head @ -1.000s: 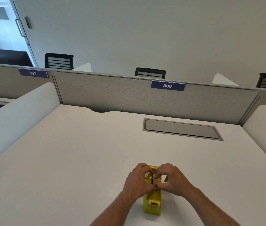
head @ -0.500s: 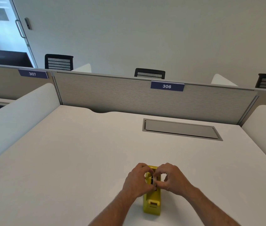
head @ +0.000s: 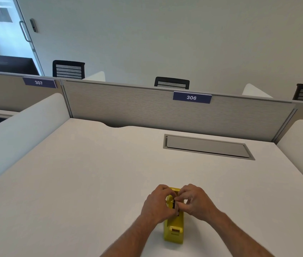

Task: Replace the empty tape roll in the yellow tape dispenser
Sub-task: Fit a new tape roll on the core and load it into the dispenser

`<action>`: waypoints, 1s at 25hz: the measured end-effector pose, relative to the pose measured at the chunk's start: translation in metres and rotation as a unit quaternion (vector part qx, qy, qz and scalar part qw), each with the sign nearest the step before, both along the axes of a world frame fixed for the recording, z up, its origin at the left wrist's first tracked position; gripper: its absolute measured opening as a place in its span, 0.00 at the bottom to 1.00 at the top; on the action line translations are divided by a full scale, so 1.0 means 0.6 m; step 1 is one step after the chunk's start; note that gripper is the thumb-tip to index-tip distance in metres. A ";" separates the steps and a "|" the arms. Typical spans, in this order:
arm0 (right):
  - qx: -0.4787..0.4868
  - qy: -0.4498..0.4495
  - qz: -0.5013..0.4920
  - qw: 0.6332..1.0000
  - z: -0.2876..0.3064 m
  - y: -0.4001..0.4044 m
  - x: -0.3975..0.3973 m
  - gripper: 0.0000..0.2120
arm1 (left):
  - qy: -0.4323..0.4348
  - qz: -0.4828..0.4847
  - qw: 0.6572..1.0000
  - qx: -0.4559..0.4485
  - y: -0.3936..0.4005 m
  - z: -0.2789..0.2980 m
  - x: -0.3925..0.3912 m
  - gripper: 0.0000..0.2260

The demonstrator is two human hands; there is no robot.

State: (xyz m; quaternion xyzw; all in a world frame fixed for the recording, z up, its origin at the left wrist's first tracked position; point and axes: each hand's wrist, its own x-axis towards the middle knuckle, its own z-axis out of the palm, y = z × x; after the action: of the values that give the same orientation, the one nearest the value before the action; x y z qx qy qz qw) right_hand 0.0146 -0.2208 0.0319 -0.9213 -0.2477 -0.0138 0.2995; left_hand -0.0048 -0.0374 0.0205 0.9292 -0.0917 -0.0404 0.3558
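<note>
The yellow tape dispenser [head: 174, 230] stands on the white desk [head: 91, 182] near its front edge, cutter end toward me. My left hand [head: 157, 204] cups the dispenser's left side, fingers curled over the top. My right hand [head: 196, 202] closes in from the right, its fingertips pinching a small dark part [head: 174, 204] in the roll slot. Both hands meet over the slot and hide most of what sits inside it. No separate tape roll shows on the desk.
A grey cable hatch [head: 208, 147] is set into the desk at the back right. A fabric partition [head: 147, 112] with the label 306 closes the far edge. White side dividers [head: 17, 134] flank the desk. Office chairs stand beyond.
Both hands stay on the dispenser's top; the fingers shift only slightly around the slot. The dispenser has not moved.
</note>
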 end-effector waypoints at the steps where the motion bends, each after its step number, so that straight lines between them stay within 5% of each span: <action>1: 0.000 0.000 0.002 1.000 0.000 0.000 0.000 0.07 | -0.001 0.000 1.000 0.001 0.000 -0.001 0.000 0.22; 25: -0.001 -0.062 0.007 0.998 -0.013 -0.008 -0.020 0.04 | 0.005 -0.002 1.000 -0.002 0.002 -0.007 0.006 0.22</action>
State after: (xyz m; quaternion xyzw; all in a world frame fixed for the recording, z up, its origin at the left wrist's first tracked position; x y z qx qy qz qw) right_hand 0.0029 -0.2258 0.0242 -0.9173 -0.2724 -0.0685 0.2824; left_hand -0.0015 -0.0361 0.0163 0.9280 -0.0921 -0.0453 0.3583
